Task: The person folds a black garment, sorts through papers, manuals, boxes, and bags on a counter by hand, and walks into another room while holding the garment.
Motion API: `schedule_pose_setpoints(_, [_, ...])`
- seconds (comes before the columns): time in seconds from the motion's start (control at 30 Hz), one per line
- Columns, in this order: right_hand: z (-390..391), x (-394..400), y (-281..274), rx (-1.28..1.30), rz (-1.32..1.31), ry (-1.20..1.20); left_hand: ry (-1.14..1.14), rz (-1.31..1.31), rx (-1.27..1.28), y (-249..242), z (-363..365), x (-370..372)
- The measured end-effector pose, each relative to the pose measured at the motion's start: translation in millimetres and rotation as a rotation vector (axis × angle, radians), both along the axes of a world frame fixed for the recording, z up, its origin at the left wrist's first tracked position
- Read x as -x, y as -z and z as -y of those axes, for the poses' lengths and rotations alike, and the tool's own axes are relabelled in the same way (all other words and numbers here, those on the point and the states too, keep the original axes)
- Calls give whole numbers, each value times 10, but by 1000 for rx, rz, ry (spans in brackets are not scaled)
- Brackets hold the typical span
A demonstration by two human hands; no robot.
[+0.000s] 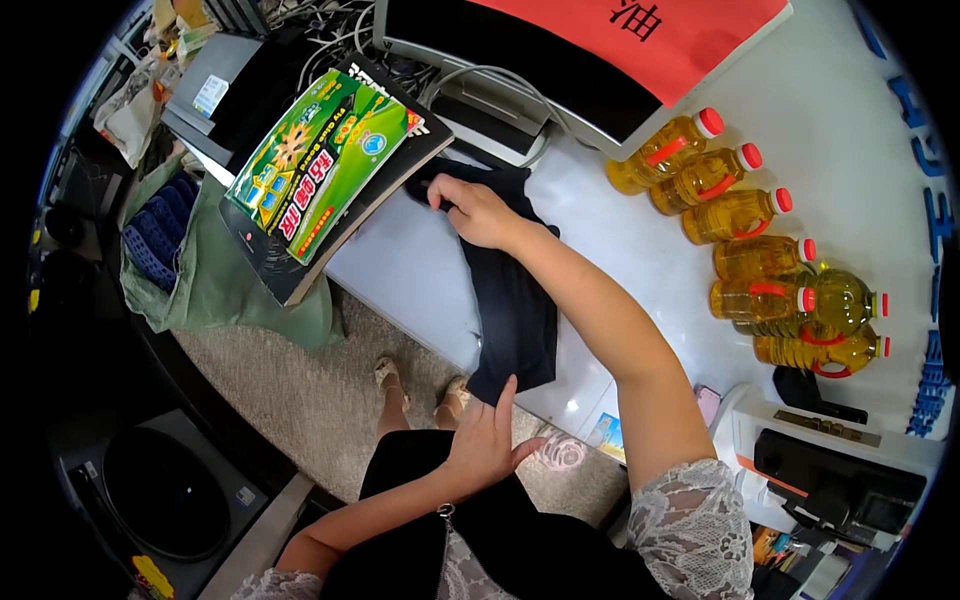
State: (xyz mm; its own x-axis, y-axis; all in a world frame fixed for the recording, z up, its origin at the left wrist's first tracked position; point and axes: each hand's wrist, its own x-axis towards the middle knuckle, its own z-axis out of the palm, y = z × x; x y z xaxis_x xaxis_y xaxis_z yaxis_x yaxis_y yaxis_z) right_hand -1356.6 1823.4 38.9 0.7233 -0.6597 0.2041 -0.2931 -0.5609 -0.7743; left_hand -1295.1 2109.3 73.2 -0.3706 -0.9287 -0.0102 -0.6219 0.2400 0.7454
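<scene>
A dark, folded piece of clothing [510, 310] lies lengthwise on the white desk [410, 270]; its exact kind is hard to make out. My right hand [472, 210] is at its far end, fingers curled closed on the fabric. At the near end, by the desk's front edge, my left hand [490, 440] lies flat against the cloth with fingers stretched and thumb spread apart.
Several oil bottles [735, 215] with red caps line the right side. A monitor [520, 60] with red paper stands behind. Left of the garment, a green fly glue board pack [325, 160] rests on a dark stack. A green bag [240, 260] holds blue slippers [160, 230].
</scene>
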Motion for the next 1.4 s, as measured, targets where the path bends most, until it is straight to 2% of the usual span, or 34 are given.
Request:
schedule_pose_setpoints(0.1, [-7, -66, -15, -34, -20, -113, -19, -29, 132, 73, -2, -14])
schedule_pose_setpoints(0.3, [-178, 19, -34, 28, 50, -308, -62, -26, 134, 93, 7, -30])
schedule_pose_setpoints(0.43, [-492, 203, -139, 4, 31, -345, -113, -41, 113, 216, 1, -136])
schedule_pose_setpoints(0.47, [-548, 243, -145, -8, 28, -355, -149, -75, 177, 202, 44, -178])
schedule_pose_setpoints(0.63, [-790, 399, -210, -123, -15, -384, -242, -202, 183, 299, 114, -397])
schedule_pose_setpoints(0.73, [-834, 426, -292, -93, -108, -406, -246, -308, 190, 338, 199, -513])
schedule_pose_setpoints(0.83, [-944, 439, -553, -31, -140, -346, -320, -271, 251, 187, 162, -530])
schedule_pose_setpoints(0.9, [-972, 473, -603, -13, -129, -285, -511, -451, -104, -27, -42, -483])
schedule_pose_setpoints(0.97, [-969, 525, -530, -37, -102, -221, -484, -759, -559, 24, -255, -450])
schedule_pose_setpoints(1.03, [-979, 519, -347, 50, -148, -220, -455, -1096, -1015, -84, -319, -344])
schedule_pose_setpoints(1.07, [-990, 520, -287, 101, -169, -223, -359, -1072, -1027, -26, -277, -281])
schedule_pose_setpoints(1.17, [-1086, 496, -223, 147, -158, -175, -546, -1321, -1162, -146, 85, -68])
schedule_pose_setpoints(1.2, [-1158, 487, -197, 145, -157, -156, -604, -1321, -1183, -142, 155, -37])
schedule_pose_setpoints(1.3, [-1472, 411, -144, 125, -141, -89, -663, -1495, -953, -15, 181, -3])
schedule_pose_setpoints(1.33, [-1603, 368, -138, 83, -122, -70, -550, -1563, -884, 157, 153, -17])
schedule_pose_setpoints(1.37, [-1728, 319, -141, 44, -103, -51, -517, -1599, -772, 159, 153, -22])
schedule_pose_setpoints(1.4, [-1841, 250, -150, 29, -100, -23, -558, -1635, -793, 387, 118, -72])
